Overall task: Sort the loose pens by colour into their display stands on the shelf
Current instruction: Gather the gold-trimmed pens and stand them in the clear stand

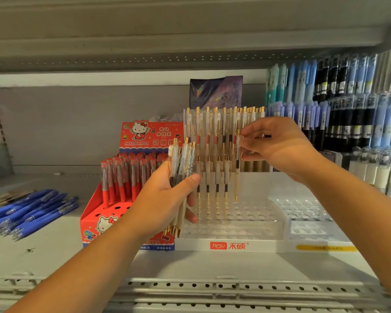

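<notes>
Frosted pen [237, 172] in right hand [278, 150]; four pens [181, 163] in left hand [165, 199]

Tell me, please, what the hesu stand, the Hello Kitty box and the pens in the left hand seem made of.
Stand: clear glossy plastic, probably acrylic; its rows of holes show through the front.
Box: printed card, likely; flat folded panels with punched holes.
Pens in the left hand: frosted translucent plastic barrels, refills visible inside; shiny gold clips and tips, perhaps metal or plating.
</notes>
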The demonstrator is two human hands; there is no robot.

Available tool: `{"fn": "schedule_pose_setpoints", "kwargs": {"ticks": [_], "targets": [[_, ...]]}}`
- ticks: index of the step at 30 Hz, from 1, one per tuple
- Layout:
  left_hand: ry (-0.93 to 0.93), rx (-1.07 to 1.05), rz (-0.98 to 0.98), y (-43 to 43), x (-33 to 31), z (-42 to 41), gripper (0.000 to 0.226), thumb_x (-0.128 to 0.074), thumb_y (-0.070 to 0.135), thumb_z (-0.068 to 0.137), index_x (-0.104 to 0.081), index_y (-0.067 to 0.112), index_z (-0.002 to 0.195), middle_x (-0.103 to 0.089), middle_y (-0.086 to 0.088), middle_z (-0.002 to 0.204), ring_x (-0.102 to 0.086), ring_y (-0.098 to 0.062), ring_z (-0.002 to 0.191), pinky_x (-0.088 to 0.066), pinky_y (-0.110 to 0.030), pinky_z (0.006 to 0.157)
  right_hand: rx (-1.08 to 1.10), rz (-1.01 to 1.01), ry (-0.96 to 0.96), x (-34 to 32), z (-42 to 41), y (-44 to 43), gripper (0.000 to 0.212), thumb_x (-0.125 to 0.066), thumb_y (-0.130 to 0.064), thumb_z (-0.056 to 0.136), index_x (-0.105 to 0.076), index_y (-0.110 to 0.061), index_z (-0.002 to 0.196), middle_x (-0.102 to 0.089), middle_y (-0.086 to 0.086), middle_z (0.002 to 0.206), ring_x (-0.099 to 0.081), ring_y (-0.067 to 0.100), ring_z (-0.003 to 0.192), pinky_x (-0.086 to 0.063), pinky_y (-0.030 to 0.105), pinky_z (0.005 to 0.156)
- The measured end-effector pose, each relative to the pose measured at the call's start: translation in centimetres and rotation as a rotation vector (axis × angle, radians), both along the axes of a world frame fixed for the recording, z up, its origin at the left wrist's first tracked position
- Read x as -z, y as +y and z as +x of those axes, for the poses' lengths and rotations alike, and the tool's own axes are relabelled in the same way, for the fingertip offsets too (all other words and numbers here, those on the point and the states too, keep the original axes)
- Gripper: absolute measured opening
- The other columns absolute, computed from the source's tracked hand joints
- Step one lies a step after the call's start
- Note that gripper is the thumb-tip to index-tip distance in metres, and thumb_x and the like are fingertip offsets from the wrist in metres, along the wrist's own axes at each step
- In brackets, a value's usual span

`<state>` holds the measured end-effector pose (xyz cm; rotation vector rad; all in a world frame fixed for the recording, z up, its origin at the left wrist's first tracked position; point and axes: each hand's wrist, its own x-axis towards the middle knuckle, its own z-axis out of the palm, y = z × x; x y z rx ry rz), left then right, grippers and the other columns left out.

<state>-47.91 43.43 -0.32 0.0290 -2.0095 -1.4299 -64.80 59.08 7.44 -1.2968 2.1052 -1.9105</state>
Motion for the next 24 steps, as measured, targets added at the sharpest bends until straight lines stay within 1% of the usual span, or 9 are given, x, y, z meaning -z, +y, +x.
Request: {"fn": "schedule_pose_setpoints", "kwargs": {"ticks": [3, 8, 12, 15, 17, 19, 21, 22, 24], "targets": [[-0.006, -0.013, -0.005, 0.1, 0.0, 0.1, 0.021, -0.059, 0.025, 0.097, -0.057, 0.030, 0.117, -0.063, -0.006, 0.074, -0.064, -0.024, 0.063, -0.058, -0.040, 0.055, 0.009, 0.056, 0.007, 0.1, -0.1, -0.1, 0.016, -0.073, 0.001, 0.083, -0.067, -0.012, 0.091, -0.069, 0.006, 0.090, -0.074, 0.015, 0.069, -0.060, 0.024, 0.060], [0.014, -0.008, 0.006, 0.4, -0.2, 0.4, 0.013, -0.057, 0.021, 0.098, -0.059, 0.016, 0.110, -0.065, -0.008, 0.073, -0.061, -0.022, 0.060, -0.055, -0.035, 0.052, 0.026, 0.462, 0.200, 0.6, -0.1, -0.1, 0.012, -0.074, -0.005, 0.084, -0.066, -0.011, 0.091, -0.075, 0.003, 0.079, -0.073, 0.009, 0.066, -0.061, 0.026, 0.063], [-0.007, 0.007, -0.006, 0.5, -0.4, 0.6, 0.019, -0.056, 0.021, 0.099, -0.058, 0.005, 0.109, -0.065, -0.003, 0.064, -0.060, -0.021, 0.054, -0.053, -0.030, 0.051, 0.049, 0.504, 0.230, 0.3, -0.2, -0.1, 0.010, -0.075, -0.010, 0.084, -0.067, -0.015, 0.088, -0.075, -0.001, 0.078, -0.072, 0.007, 0.064, -0.056, 0.020, 0.054], [-0.007, 0.003, -0.002, 0.6, -0.4, 0.6, 0.021, -0.056, 0.023, 0.099, -0.059, 0.005, 0.108, -0.064, -0.006, 0.065, -0.061, -0.025, 0.056, -0.054, -0.033, 0.052, 0.126, 0.557, 0.312, 0.3, -0.1, -0.1, 0.011, -0.076, -0.017, 0.083, -0.067, -0.024, 0.086, -0.072, -0.007, 0.080, -0.071, 0.007, 0.067, -0.056, 0.021, 0.058], [-0.005, -0.004, -0.002, 0.5, -0.4, 0.7, 0.020, -0.056, 0.024, 0.099, -0.062, 0.006, 0.104, -0.063, -0.009, 0.064, -0.059, -0.026, 0.054, -0.053, -0.034, 0.052, 0.223, 0.504, 0.423, 0.4, 0.0, -0.1, 0.012, -0.074, -0.024, 0.082, -0.065, -0.031, 0.087, -0.067, -0.012, 0.085, -0.064, 0.005, 0.076, -0.054, 0.020, 0.064], [-0.002, -0.011, 0.000, 0.6, -0.4, 0.7, 0.020, -0.055, 0.024, 0.100, -0.064, 0.007, 0.100, -0.062, -0.009, 0.062, -0.057, -0.026, 0.052, -0.051, -0.033, 0.051, 0.208, 0.318, 0.431, 0.6, 0.2, -0.1, 0.011, -0.071, -0.028, 0.082, -0.066, -0.033, 0.090, -0.067, -0.012, 0.085, -0.062, 0.004, 0.075, -0.053, 0.019, 0.062], [0.025, -0.011, 0.012, 1.0, -0.6, 0.5, 0.018, -0.055, 0.023, 0.100, -0.064, 0.008, 0.102, -0.064, -0.006, 0.064, -0.056, -0.024, 0.052, -0.051, -0.032, 0.051, -0.010, 0.128, 0.302, 0.7, 0.7, -0.1, 0.012, -0.073, -0.025, 0.083, -0.070, -0.032, 0.092, -0.071, -0.008, 0.087, -0.064, 0.002, 0.066, -0.055, 0.021, 0.057], [0.039, -0.007, 0.015, 1.4, -0.7, 0.4, 0.016, -0.056, 0.023, 0.100, -0.064, 0.010, 0.103, -0.065, -0.006, 0.067, -0.057, -0.024, 0.053, -0.051, -0.032, 0.051, -0.142, 0.082, 0.230, 0.8, 1.0, -0.1, 0.016, -0.074, -0.024, 0.083, -0.070, -0.031, 0.097, -0.072, -0.007, 0.090, -0.062, 0.001, 0.061, -0.053, 0.022, 0.053], [0.053, 0.014, 0.005, 2.4, -0.8, 0.0, 0.013, -0.057, 0.022, 0.100, -0.064, 0.013, 0.105, -0.070, -0.005, 0.077, -0.058, -0.023, 0.055, -0.051, -0.032, 0.050, -0.331, 0.063, 0.156, 1.2, 1.5, -0.1, 0.025, -0.072, -0.017, 0.086, -0.069, -0.025, 0.110, -0.072, -0.004, 0.098, -0.063, 0.004, 0.066, -0.051, 0.023, 0.054]]}}
